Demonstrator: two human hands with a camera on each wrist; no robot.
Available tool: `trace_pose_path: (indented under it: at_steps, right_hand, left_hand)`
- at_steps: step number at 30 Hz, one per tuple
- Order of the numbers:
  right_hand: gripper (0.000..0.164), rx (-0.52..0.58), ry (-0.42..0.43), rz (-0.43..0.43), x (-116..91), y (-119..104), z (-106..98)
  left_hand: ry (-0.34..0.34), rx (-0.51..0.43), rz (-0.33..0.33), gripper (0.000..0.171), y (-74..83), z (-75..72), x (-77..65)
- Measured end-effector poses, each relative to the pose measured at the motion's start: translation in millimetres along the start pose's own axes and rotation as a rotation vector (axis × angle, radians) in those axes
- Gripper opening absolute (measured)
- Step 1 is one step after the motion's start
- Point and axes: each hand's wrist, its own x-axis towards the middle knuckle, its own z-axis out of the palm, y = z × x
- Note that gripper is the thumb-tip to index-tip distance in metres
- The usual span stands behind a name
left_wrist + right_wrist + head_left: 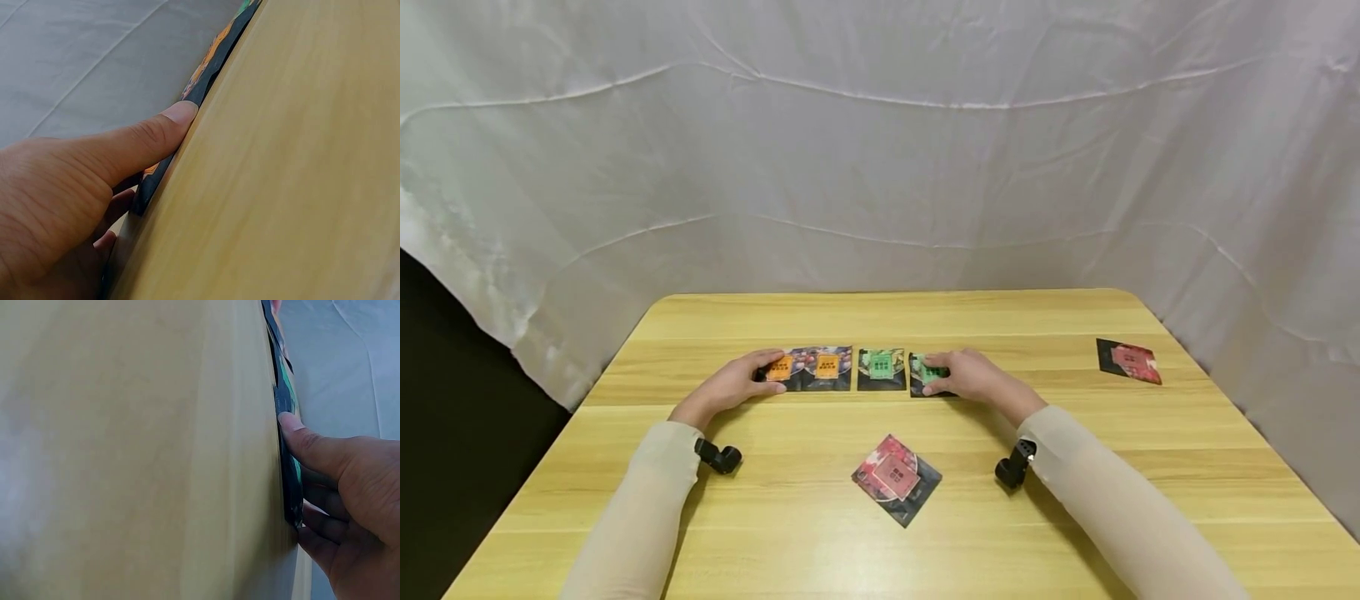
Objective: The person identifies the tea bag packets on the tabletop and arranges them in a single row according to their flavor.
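In the head view, my left hand [736, 383] is at the left end of a row of flat packets. Its thumb and fingers grip the edges of the leftmost orange-labelled packet [781, 367]. The left wrist view shows the thumb [181, 114] on the packet's black front edge. A second orange-labelled packet [827, 367] adjoins it, followed by a green-labelled packet [881, 367]. My right hand [973, 377] holds another green-labelled packet [917, 383], partly covering it. In the right wrist view, its thumb [292, 422] presses that packet's edge while other fingers curl by its end.
One red-labelled packet [897, 479] lies turned cornerwise on the table near the front middle. Another red-labelled packet [1129, 361] lies at the far right. The wooden table [775, 517] ends at a pale hanging cloth [880, 167] behind.
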Motion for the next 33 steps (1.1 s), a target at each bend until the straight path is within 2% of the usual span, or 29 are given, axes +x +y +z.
trace_pose_path:
  at_steps: [18,33]
  right_hand:
    - [0.065,0.014,-0.016,0.022,11.8,-3.9,-2.7]
    - [0.065,-0.022,-0.037,-0.047,16.7,-0.3,-6.2]
  left_hand:
    - [-0.003,0.004,0.001,0.077,-0.7,-0.2,-0.6]
    - [0.0,0.006,-0.001,0.077,0.3,-0.2,0.9]
